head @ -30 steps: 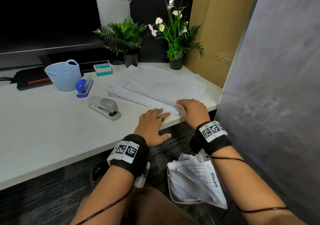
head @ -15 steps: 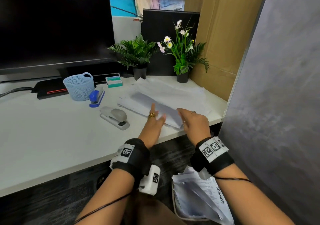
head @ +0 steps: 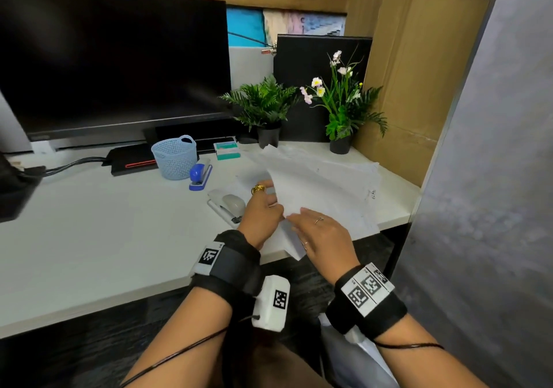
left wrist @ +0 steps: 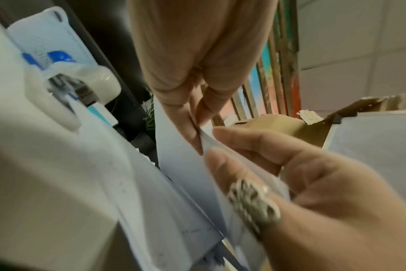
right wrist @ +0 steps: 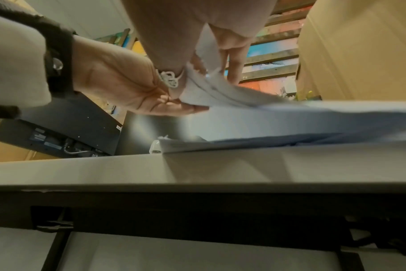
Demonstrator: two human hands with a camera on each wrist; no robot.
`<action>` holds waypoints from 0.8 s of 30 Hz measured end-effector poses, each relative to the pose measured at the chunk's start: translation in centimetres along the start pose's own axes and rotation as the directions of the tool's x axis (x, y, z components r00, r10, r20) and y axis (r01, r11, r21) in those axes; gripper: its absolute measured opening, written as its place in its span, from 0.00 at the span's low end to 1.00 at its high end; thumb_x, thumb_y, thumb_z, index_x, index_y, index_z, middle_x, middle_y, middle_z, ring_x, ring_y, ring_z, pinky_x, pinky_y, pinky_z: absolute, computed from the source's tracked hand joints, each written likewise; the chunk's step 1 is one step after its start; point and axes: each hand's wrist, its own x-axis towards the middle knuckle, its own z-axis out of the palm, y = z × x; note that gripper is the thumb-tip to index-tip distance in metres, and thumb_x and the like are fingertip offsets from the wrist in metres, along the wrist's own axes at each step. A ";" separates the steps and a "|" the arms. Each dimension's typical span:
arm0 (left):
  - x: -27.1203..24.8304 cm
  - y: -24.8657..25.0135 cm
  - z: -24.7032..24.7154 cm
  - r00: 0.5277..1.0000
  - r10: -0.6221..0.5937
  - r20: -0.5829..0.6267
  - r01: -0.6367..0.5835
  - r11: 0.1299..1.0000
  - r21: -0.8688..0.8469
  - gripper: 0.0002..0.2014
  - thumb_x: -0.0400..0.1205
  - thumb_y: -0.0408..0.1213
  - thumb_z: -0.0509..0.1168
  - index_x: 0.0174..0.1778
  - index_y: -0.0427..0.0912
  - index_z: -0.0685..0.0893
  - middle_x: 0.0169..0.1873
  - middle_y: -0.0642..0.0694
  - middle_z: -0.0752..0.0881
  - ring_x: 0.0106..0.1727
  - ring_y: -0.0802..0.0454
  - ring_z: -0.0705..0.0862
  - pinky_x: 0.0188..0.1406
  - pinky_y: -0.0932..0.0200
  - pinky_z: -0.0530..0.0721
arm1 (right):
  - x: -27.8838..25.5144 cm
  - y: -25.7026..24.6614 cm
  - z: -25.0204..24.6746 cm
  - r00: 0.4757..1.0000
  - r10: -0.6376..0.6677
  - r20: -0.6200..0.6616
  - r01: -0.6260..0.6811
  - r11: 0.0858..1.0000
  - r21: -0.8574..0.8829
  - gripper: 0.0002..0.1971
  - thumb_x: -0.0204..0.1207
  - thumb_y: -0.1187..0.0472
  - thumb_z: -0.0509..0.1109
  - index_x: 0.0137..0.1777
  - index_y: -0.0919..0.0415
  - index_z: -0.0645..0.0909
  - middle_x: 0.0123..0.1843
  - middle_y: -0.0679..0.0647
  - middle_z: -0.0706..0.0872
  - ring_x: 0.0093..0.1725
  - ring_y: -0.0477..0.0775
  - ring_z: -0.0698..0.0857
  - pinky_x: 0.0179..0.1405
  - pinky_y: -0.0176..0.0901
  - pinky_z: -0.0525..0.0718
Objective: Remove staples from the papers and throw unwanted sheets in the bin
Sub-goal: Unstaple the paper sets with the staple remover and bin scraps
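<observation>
Low in the centre of the head view, the left hand is gripping the near corner of the stapled papers, its thumb and curled fingers closing on the lifted sheets. Just to its right, the right hand is pinching the same corner from the other side, as the left wrist view is showing up close. The top sheet is standing raised and bent above the rest of the pile, which is lying spread toward the right of the frame on the white desk.

Touching the left hand's far side, a grey stapler is sitting on the desk. Farther up and left, a blue staple remover is lying beside a pale blue mesh basket; what the basket is holding cannot be told. A small teal and white box is resting just right of it. At the bottom right of the frame, below the desk edge, a bin is holding loose white sheets, mostly hidden by the right forearm.

Along the back of the desk, two potted plants are standing, one green and one flowering, with a large dark monitor filling the upper left. A grey partition is taking up the right side, with brown cardboard beside it.
</observation>
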 end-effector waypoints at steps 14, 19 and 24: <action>0.9 4.9 -0.9 0.950 0.124 -0.288 -0.230 0.899 -0.372 0.31 0.82 0.17 0.53 0.76 0.52 0.61 0.63 0.37 0.80 0.49 0.53 0.84 0.46 0.62 0.85 | -2.8 1.8 0.6 0.963 0.247 0.109 -0.255 0.965 0.065 0.29 0.78 0.38 0.49 0.61 0.54 0.85 0.63 0.51 0.85 0.66 0.53 0.79 0.68 0.42 0.64; 0.7 6.9 -3.0 0.913 0.126 -0.387 -0.285 0.877 -0.387 0.35 0.82 0.17 0.54 0.82 0.45 0.50 0.64 0.38 0.81 0.61 0.50 0.83 0.58 0.58 0.81 | -0.9 3.7 1.2 0.791 0.313 0.526 -0.295 0.948 -0.122 0.30 0.82 0.36 0.40 0.78 0.45 0.66 0.81 0.42 0.64 0.81 0.46 0.57 0.80 0.57 0.42; -1.7 8.4 -9.0 0.857 0.219 -0.466 -0.392 0.864 -0.316 0.30 0.82 0.17 0.52 0.77 0.48 0.63 0.65 0.51 0.81 0.60 0.60 0.82 0.55 0.68 0.81 | 0.4 5.0 0.5 0.705 0.405 0.582 -0.320 0.914 -0.249 0.25 0.85 0.43 0.47 0.79 0.49 0.65 0.82 0.47 0.62 0.83 0.52 0.55 0.79 0.63 0.39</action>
